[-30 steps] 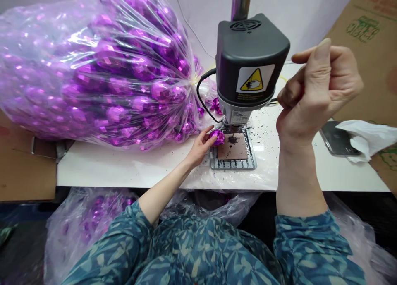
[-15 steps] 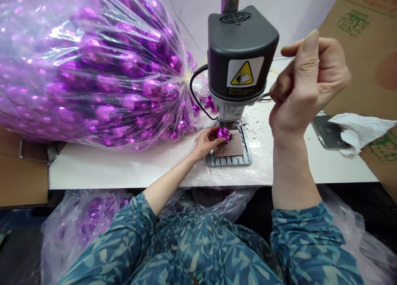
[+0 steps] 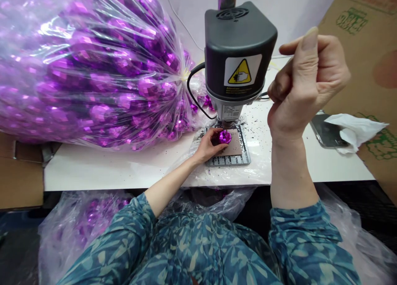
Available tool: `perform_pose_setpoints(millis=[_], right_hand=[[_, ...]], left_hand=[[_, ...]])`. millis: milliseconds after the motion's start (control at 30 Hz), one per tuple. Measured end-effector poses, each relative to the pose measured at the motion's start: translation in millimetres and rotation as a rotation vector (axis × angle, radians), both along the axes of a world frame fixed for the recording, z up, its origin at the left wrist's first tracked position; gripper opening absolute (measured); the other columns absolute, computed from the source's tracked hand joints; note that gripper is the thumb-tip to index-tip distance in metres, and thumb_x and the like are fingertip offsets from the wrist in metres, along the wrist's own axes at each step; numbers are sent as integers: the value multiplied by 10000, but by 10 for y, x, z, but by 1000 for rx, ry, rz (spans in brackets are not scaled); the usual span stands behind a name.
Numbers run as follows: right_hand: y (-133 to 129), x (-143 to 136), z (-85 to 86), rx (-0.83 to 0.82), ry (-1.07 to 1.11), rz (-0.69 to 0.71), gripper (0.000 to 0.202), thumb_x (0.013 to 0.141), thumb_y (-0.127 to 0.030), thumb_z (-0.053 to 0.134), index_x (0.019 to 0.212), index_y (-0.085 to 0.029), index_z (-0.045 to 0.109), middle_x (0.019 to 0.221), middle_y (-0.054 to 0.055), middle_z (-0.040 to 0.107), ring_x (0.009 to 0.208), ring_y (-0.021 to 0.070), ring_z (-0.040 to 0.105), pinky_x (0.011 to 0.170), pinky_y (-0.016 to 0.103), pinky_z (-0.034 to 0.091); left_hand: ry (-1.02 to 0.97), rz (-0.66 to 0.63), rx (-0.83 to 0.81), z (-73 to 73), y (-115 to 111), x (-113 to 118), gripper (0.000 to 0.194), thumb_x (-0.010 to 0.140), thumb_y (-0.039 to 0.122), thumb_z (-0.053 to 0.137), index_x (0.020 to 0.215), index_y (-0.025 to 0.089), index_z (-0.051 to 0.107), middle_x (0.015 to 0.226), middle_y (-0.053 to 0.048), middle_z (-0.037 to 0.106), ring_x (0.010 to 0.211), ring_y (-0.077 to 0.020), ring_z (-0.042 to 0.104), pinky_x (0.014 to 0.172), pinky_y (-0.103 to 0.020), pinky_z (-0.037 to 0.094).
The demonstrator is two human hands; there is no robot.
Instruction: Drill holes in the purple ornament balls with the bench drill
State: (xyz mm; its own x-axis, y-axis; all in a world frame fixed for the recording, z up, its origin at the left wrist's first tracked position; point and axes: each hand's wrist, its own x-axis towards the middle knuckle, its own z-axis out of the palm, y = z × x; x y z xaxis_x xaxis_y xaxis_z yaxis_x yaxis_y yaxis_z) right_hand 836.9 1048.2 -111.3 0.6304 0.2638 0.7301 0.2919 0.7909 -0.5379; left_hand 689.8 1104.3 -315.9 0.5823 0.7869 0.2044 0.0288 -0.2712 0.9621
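Far left: large clear bag (image 3: pixel 102 74), gathered at its neck, packed with faceted purple balls. A cardboard box (image 3: pixel 21 169) sits below it at the left edge, and a second plastic bag (image 3: pixel 83 219) with purple pieces lies nearer, below the table edge.

Centre: left hand (image 3: pixel 214 144) reaches in over the white table (image 3: pixel 118 169), gripping one faceted purple ball (image 3: pixel 225 137) between thumb and fingers. The ball is at the hand's right side, over the brown square board (image 3: pixel 234 149) on the slotted metal base (image 3: pixel 246 156), directly below the dark machine head (image 3: pixel 238 49) with its yellow warning label (image 3: pixel 240 72). Dark crumbs scatter around the base.

Right of the machine: right hand (image 3: pixel 307 80) raised, fingers curled closed, thumb uppermost; cannot tell whether it grips anything. Ball lies left of and below it, well apart.

Far right: phone (image 3: pixel 327 132), crumpled white tissue (image 3: pixel 355 128) overlapping it, large carton (image 3: pixel 359 65) beside them.
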Motion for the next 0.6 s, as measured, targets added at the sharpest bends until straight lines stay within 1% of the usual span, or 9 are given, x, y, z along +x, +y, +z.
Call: perform_pose_setpoints(millis=[100, 167, 200, 300, 367, 400, 467, 533, 600], right_hand=[[2, 4, -7, -9, -16, -12, 435, 773, -576, 669, 708, -147, 630, 464, -77, 400, 349, -11, 331, 348, 180, 172], [9, 10, -14, -29, -24, -34, 464, 779, -607, 642, 718, -147, 630, 511, -67, 476, 358, -21, 344, 352, 174, 190], [12, 14, -18, -40, -28, -49, 488, 782, -633, 621, 722, -149, 629, 522, -65, 487, 360, -23, 346, 354, 172, 198], [4, 18, -35, -71, -40, -84, 554, 770, -713, 575, 725, -162, 623, 475, -72, 390, 358, -13, 342, 358, 179, 202], [-21, 6, -57, -71, -43, -95, 557, 762, -721, 593, 720, -167, 621, 453, -77, 330, 354, -9, 330, 360, 186, 192], [-40, -6, -73, -68, -41, -97, 543, 770, -707, 608, 711, -167, 616, 450, -78, 321, 352, -10, 322, 363, 188, 186], [-86, -42, -115, -48, -26, -101, 499, 834, -643, 610, 683, -168, 588, 449, -78, 315, 349, -14, 299, 372, 185, 174], [-137, -85, -166, -33, -19, -117, 475, 923, -565, 556, 659, -170, 551, 449, -74, 300, 348, -10, 278, 381, 185, 173], [-182, -122, -219, -39, -31, -146, 467, 979, -514, 491, 656, -179, 533, 443, -67, 276, 349, 7, 271, 389, 200, 193]], left_hand=[[-13, -42, 28, -44, -24, 33, 606, 736, 335, 885, 1242, 189, 585, 1293, -130, 673, 1193, -277, 662, 1068, -447, 522], [-42, -55, 29, -77, -38, 55, 608, 746, 331, 877, 1247, 191, 562, 1338, -135, 654, 1240, -277, 644, 1114, -459, 489], [-48, -54, 33, -87, -45, 63, 608, 747, 327, 876, 1247, 194, 556, 1354, -135, 648, 1259, -278, 636, 1129, -462, 475], [-21, -37, 43, -89, -61, 64, 597, 752, 308, 871, 1248, 201, 556, 1321, -129, 670, 1240, -281, 648, 1108, -461, 488], [-3, -27, 49, -72, -69, 55, 593, 756, 296, 868, 1252, 199, 558, 1276, -127, 691, 1206, -283, 665, 1074, -454, 510], [1, -23, 53, -64, -72, 51, 595, 753, 294, 870, 1250, 195, 559, 1265, -129, 695, 1195, -285, 670, 1063, -451, 517], [0, -15, 61, -55, -75, 45, 604, 746, 299, 878, 1247, 190, 560, 1257, -132, 698, 1190, -289, 673, 1057, -452, 519], [2, -10, 61, -55, -75, 45, 610, 743, 314, 884, 1247, 190, 563, 1256, -132, 698, 1192, -293, 673, 1058, -456, 518], [11, -3, 58, -61, -73, 49, 616, 739, 319, 890, 1248, 192, 568, 1261, -130, 697, 1197, -295, 671, 1062, -460, 515]])
